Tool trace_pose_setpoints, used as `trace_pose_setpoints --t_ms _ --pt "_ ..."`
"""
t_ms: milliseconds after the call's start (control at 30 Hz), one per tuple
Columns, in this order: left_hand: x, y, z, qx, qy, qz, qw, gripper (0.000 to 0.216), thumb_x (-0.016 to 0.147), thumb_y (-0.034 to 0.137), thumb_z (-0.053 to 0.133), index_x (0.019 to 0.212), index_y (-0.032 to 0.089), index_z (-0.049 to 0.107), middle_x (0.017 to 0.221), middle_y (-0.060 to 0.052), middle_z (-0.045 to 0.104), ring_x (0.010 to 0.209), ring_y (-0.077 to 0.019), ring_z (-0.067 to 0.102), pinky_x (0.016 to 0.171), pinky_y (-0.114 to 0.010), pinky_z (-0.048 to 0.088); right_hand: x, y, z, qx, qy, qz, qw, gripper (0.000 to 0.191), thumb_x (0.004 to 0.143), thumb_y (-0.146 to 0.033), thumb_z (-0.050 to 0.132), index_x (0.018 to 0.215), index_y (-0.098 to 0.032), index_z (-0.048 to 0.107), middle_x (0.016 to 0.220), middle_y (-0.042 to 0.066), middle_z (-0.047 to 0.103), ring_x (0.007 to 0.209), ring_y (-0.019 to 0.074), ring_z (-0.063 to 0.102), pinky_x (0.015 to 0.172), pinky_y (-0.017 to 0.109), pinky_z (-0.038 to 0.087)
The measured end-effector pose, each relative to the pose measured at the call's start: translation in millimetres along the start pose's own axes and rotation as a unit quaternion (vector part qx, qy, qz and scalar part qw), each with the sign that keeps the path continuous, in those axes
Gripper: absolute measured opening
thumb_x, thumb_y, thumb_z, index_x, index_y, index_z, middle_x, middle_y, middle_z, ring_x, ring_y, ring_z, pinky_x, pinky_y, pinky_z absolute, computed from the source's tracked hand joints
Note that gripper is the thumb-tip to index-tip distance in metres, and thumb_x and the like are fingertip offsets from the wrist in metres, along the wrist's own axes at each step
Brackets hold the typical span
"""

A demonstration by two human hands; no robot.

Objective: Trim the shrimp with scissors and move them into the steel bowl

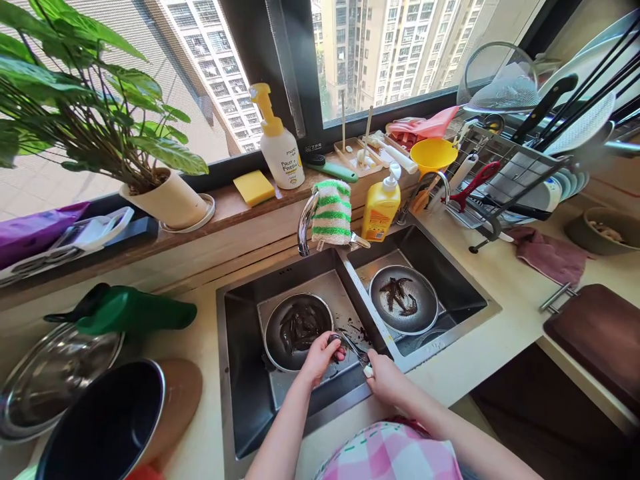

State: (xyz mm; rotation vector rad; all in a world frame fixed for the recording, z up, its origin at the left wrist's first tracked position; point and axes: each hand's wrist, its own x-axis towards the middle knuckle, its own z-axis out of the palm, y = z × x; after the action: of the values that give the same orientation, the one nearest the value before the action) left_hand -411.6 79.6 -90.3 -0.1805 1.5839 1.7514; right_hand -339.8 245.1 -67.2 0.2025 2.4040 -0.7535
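Observation:
Over the left sink basin (240,373), my left hand (320,357) pinches a small dark, slick piece whose kind is too small to make out. My right hand (385,377) is closed on a pair of scissors (356,348), their metal blades pointing toward the left fingers. Just beyond my left hand, a round pan (273,340) in the left basin holds several dark, slender, glossy pieces (303,327). Dark scraps (357,330) are scattered on the basin floor beside it. In the right basin, a second pan (377,313) contains fewer dark, stringy pieces (399,295).
A faucet (303,233) with a striped cloth (331,212) stands behind the basins, near a yellow soap bottle (381,207). Left are a big pot (183,400) and a lid (60,380). Right are a dish rack (525,173) and a brown cutting board (600,340).

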Motion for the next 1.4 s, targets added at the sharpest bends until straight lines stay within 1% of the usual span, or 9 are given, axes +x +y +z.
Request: trace_pose_setpoints --t_ms 133,300,533,633,800,933,1033,1133,1400 --pt "-6.1 3.0 -6.2 0.037 0.004 0.054 0.998 0.024 0.074 0.038 0.055 0.082 0.015 0.052 0.068 0.000 0.059 0.060 -0.0103 0.054 0.061 -0.023 0.041 -9.4 18.9 -11.5 -0.013 0.061 -0.026 0.998 0.023 0.071 -0.018 0.050 0.094 -0.015 0.050 0.090 0.009 0.061 0.081 0.0208 0.058 0.065 0.026 0.037" --pt "-18.1 7.3 -15.9 0.161 0.044 0.133 0.977 0.019 0.077 0.032 0.053 0.088 0.017 0.055 0.077 -0.001 0.057 0.072 -0.0137 0.054 0.070 -0.026 0.042 -32.5 54.8 -17.4 -0.118 0.185 -0.073 0.973 0.054 0.066 -0.023 0.057 0.118 -0.017 0.045 0.100 0.011 0.056 0.089 0.0254 0.052 0.077 0.035 0.038" --pt "-36.0 18.4 -17.8 0.281 0.078 0.161 0.943 0.017 0.079 0.033 0.049 0.087 0.019 0.053 0.080 -0.001 0.056 0.071 -0.0143 0.054 0.067 -0.025 0.041 -38.9 96.9 -4.2 -0.142 0.238 -0.146 0.950 0.063 0.066 -0.033 0.064 0.123 -0.018 0.044 0.114 0.012 0.052 0.102 0.0276 0.046 0.086 0.040 0.038" --pt "-41.7 23.9 -15.6 0.296 0.076 0.160 0.938 0.015 0.080 0.033 0.047 0.086 0.019 0.052 0.078 -0.001 0.056 0.072 -0.0143 0.053 0.066 -0.024 0.041 -38.0 101.9 -4.4 -0.132 0.255 -0.171 0.942 0.068 0.064 -0.040 0.066 0.125 -0.018 0.043 0.117 0.013 0.050 0.108 0.0302 0.043 0.092 0.046 0.033" --pt "-47.0 30.3 -9.3 0.293 0.046 0.157 0.942 0.013 0.081 0.030 0.046 0.087 0.020 0.050 0.080 -0.001 0.054 0.073 -0.0140 0.052 0.066 -0.023 0.041 -26.9 57.6 -15.1 0.038 0.243 -0.214 0.945 0.053 0.076 -0.041 0.056 0.123 -0.019 0.044 0.121 0.014 0.048 0.113 0.0260 0.042 0.095 0.044 0.035" --pt "-50.8 34.6 -3.1 0.270 0.017 0.155 0.950 0.011 0.082 0.029 0.044 0.089 0.020 0.048 0.078 0.000 0.052 0.071 -0.0132 0.051 0.066 -0.023 0.040 -1.3 2.3 -21.5 0.208 0.162 -0.260 0.929 0.045 0.075 -0.039 0.059 0.116 -0.020 0.052 0.118 0.011 0.052 0.110 0.0219 0.047 0.093 0.036 0.039" --pt "-53.7 35.8 -2.0 0.280 0.016 0.164 0.946 0.010 0.083 0.028 0.042 0.088 0.020 0.046 0.076 0.001 0.050 0.069 -0.0129 0.048 0.065 -0.023 0.039 15.5 -21.4 -20.7 0.290 0.094 -0.254 0.918 0.038 0.070 -0.036 0.064 0.104 -0.019 0.060 0.102 0.008 0.062 0.093 0.0197 0.057 0.082 0.032 0.046" --pt "-55.3 35.7 -3.1 0.310 0.027 0.162 0.936 0.011 0.084 0.029 0.040 0.088 0.020 0.046 0.074 0.000 0.050 0.068 -0.0132 0.047 0.064 -0.023 0.038 23.8 -28.1 -15.4 0.330 0.061 -0.237 0.912 0.028 0.071 -0.034 0.064 0.095 -0.020 0.065 0.090 0.004 0.066 0.080 0.0173 0.060 0.073 0.028 0.047" --pt "-52.7 35.1 0.8 0.367 0.034 0.157 0.916 0.017 0.085 0.032 0.038 0.092 0.021 0.049 0.083 -0.003 0.058 0.076 -0.0164 0.053 0.069 -0.026 0.038 30.9 -26.1 0.1 0.444 0.032 -0.202 0.872 0.031 0.071 -0.039 0.063 0.094 -0.019 0.065 0.090 0.004 0.067 0.083 0.0174 0.060 0.076 0.029 0.047"
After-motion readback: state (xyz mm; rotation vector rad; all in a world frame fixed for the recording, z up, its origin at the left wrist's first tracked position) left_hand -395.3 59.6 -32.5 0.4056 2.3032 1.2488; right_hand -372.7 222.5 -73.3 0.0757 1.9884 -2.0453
